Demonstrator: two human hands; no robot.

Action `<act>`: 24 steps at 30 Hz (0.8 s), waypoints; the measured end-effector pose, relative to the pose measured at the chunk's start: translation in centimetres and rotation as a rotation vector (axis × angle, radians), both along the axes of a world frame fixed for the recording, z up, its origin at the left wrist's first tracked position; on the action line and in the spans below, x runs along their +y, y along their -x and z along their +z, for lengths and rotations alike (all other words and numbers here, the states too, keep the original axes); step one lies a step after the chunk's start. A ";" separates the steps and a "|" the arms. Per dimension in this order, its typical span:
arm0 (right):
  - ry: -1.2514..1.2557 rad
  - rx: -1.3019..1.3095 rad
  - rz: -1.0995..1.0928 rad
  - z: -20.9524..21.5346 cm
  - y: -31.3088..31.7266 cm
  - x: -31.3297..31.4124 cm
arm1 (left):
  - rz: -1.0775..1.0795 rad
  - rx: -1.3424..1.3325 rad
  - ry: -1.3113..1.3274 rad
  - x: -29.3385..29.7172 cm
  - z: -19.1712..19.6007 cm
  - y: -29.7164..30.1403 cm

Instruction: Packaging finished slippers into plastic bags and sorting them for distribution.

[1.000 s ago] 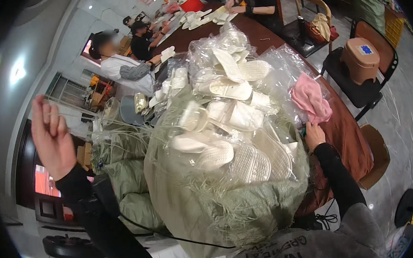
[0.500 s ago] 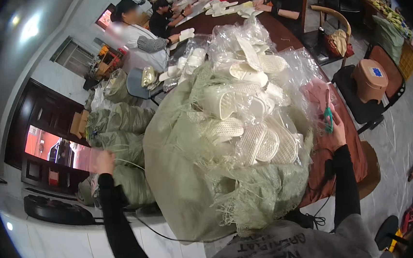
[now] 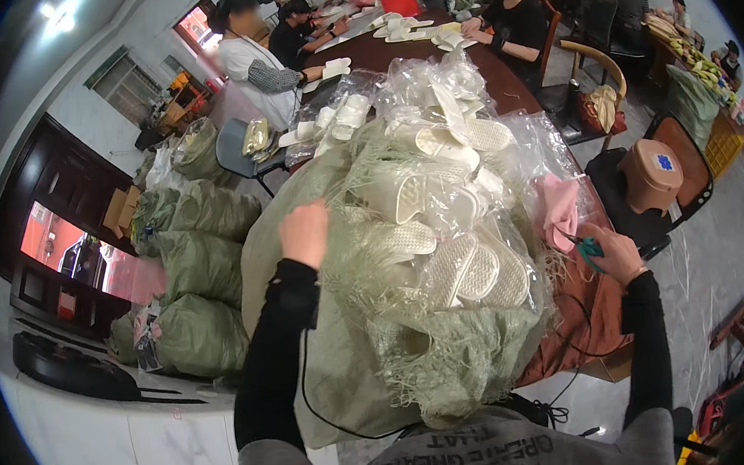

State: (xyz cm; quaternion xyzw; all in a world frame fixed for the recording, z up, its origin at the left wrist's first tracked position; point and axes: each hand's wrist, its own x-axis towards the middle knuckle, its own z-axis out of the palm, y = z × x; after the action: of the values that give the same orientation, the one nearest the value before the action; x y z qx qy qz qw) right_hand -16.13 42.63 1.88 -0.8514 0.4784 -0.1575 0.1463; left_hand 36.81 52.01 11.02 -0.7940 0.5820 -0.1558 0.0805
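A large pale green woven sack (image 3: 301, 325) bulges in front of me, its frayed mouth open. Out of it rises a heap of white slippers (image 3: 458, 269), many wrapped in clear plastic. My left hand (image 3: 304, 235) is closed in a fist above the sack's left side; whatever it may hold is hidden. Over on the right, my right hand (image 3: 616, 253) grips scissors (image 3: 589, 250) with green handles, their blades pointing toward the sack. Just beyond the blades lies a pink cloth (image 3: 560, 209), beside clear plastic film (image 3: 536, 145).
Stuffed green sacks (image 3: 205, 272) are stacked at the left. Chairs stand on the right, one bearing a brown lidded bin (image 3: 653, 177). Several people work along the long dark table (image 3: 358, 54) at the far side. A black cable (image 3: 315, 403) trails near my body.
My left hand has swung right, from beside the stacked sacks to above the big sack. My right hand has dropped slightly, and the scissors have turned from upright to pointing left.
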 end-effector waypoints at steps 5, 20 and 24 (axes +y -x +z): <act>0.395 0.503 0.050 5.0 0.4 0.4 | -0.011 1.332 0.227 3.5 5.4 0.4; 0.787 0.303 0.318 15.7 -19.2 0.0 | -0.140 0.968 0.457 4.6 5.5 -0.8; 0.881 0.099 0.454 16.6 -23.7 -0.3 | -0.238 0.971 0.483 4.2 5.9 -0.4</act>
State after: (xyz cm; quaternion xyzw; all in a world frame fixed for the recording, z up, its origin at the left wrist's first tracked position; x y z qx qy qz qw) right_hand 7.62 42.35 18.50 -0.9215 0.1752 -0.2682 -0.2195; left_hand 37.23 56.21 16.92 -0.6992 0.5858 0.0911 -0.3996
